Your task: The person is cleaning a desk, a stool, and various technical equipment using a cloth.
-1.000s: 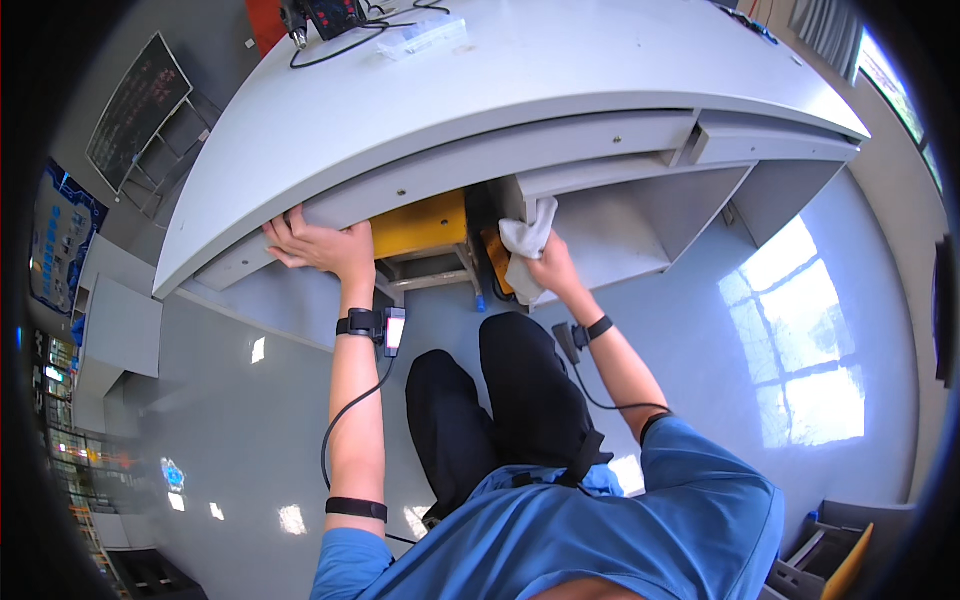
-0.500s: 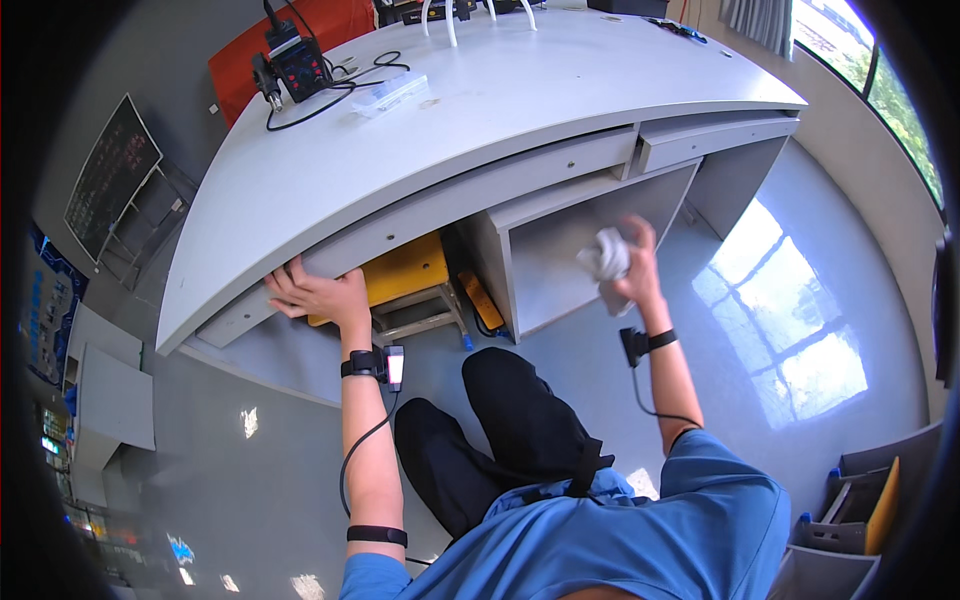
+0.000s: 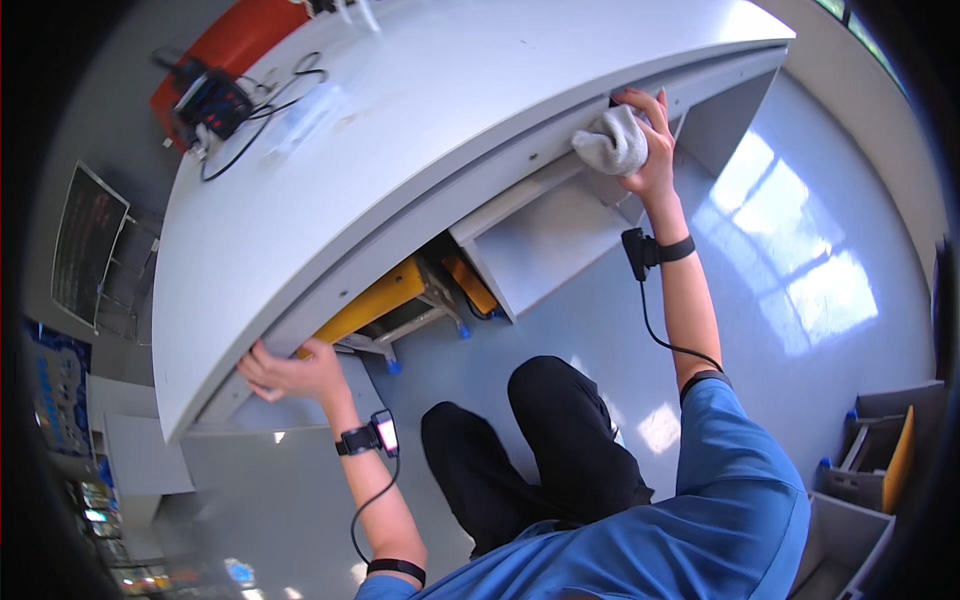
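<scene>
The white desk's long drawer front [image 3: 430, 225] runs just under its curved top. At its left end my left hand [image 3: 290, 372] grips the drawer front, fingers curled over the upper edge and thumb below. My right hand [image 3: 652, 145] holds a bunched grey-white cloth [image 3: 612, 142] against the right part of the drawer front. The fingertips of that hand reach up to the edge under the desktop. How the cloth is folded in the palm is partly hidden.
Below the drawer stand a yellow-topped stool [image 3: 375, 300] and an open cabinet compartment [image 3: 545, 240]. On the desktop [image 3: 450, 90] sits a black soldering or hot-air station [image 3: 212, 100] with looped cable. Another yellow-topped stool [image 3: 898, 460] lies at the lower right.
My right hand has gone from in front of the open compartment up to the drawer front, cloth still held. My left hand stays on the drawer's left end. The view has shifted and tilted.
</scene>
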Action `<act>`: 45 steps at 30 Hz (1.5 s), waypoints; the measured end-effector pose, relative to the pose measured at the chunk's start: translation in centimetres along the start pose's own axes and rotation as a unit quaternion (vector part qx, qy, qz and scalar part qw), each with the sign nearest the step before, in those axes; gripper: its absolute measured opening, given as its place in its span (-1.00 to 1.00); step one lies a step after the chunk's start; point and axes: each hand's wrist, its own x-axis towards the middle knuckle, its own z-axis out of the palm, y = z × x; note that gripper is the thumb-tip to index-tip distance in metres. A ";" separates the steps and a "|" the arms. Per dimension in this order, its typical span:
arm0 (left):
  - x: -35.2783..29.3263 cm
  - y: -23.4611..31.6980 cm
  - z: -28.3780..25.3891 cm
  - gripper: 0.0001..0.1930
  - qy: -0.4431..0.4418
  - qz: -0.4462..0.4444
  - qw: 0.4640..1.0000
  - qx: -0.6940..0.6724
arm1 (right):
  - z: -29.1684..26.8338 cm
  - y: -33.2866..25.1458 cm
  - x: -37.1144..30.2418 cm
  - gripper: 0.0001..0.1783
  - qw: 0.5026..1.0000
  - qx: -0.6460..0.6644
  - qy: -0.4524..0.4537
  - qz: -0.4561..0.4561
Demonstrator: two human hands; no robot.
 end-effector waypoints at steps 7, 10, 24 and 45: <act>1.9 1.5 -4.9 -0.27 -0.166 -0.033 0.985 -0.015 | 1.0 0.1 -0.5 -0.42 0.997 0.044 0.012 0.070; 2.2 1.8 -7.4 -0.23 -0.283 -0.059 0.957 -0.012 | 0.4 -0.7 -1.4 -0.48 0.991 0.035 -0.046 0.117; 15.2 7.2 -19.0 -0.21 -0.826 -0.416 0.319 -0.207 | -10.6 -22.4 6.9 -0.51 0.668 0.142 -0.398 0.612; 19.2 -12.0 -31.8 -0.35 -0.338 -0.764 0.148 -0.530 | 4.4 -50.6 16.5 -0.07 0.301 0.416 -0.804 0.299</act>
